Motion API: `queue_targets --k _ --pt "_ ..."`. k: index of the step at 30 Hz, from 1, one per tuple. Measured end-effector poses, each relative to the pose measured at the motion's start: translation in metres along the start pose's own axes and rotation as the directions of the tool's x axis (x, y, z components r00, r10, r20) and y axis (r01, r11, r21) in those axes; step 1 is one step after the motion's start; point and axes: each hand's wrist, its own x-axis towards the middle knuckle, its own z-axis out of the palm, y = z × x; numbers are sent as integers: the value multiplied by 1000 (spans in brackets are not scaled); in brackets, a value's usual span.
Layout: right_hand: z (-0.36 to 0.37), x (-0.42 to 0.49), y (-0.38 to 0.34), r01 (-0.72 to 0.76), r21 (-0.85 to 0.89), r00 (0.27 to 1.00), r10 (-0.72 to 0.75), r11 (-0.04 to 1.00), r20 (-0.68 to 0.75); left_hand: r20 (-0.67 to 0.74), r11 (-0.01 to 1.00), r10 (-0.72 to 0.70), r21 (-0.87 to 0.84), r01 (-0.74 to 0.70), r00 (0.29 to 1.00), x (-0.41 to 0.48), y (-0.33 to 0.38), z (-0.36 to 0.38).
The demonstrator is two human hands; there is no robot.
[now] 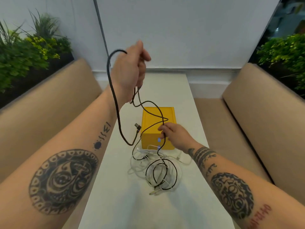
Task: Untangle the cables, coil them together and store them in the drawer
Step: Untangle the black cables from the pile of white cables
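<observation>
From the head camera, the left hand (130, 68) is raised high over the far end of the worktop (125, 204), its grip curled round the black cable (113, 96). One long strand hangs down to a dangling plug (137, 127). Lower and to the right, the right hand (175, 134) pinches another strand of that cable just above the yellow drawer box (153, 116), whose drawers look closed. The rest of the black cable lies looped through the white cables (140, 162), heaped on the worktop just near of the box. I reckon pulling upward now could drag the white heap along and cinch the crossings tight, since the loops are interlaced. The swinging plug could also catch a loop.
</observation>
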Motion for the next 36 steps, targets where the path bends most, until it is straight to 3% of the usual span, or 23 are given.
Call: queue_targets --k 4,7,10,12,15,19,22,25,27,29,31,32,34,36 --pt "-16 7 -13 120 117 987 -106 986 -122 6 883 -30 468 24 1000 -11 -59 -10" --pt "-23 9 -34 124 269 983 -81 955 -166 136 774 -115 633 3 984 -25 -97 -10" --pt "-28 10 -55 135 389 980 -67 911 -185 258 780 -219 626 10 941 -36 -121 -5" --pt "-34 11 -69 154 473 980 -72 868 -187 288 808 -310 582 91 906 -38 -131 -1" --pt "-44 13 -90 147 537 984 -70 831 -161 391 814 -439 555 173 809 -43 -141 4" --pt "-53 12 -111 145 638 989 -83 757 -126 430 813 -421 569 123 799 -52 -145 22" --pt "-58 7 -120 165 685 985 -150 710 -82 404 772 -400 632 66 823 -52 -152 29" --pt "-64 2 -121 232 605 973 -191 761 -132 291 832 -266 550 67 919 -48 -151 27" --pt "-66 3 -110 303 516 938 -154 801 -312 145 875 -174 476 85 974 -41 -139 29" --pt "-63 3 -84 354 392 840 -104 849 -533 5 903 -126 416 112 992 -31 -121 31" --pt "-55 3 -43 289 278 737 -28 916 -676 -71 927 -101 355 120 992 -18 -100 32" --pt "-49 1 -20 192 239 725 26 952 -688 -93 939 -88 325 114 992 -13 -91 32" --pt "-35 -5 27 -59 214 841 164 975 -516 -127 948 -53 304 90 990 -6 -75 32" --pt "-18 -14 64 -301 -16 948 297 954 -116 -163 958 -10 281 56 987 -2 -60 35"
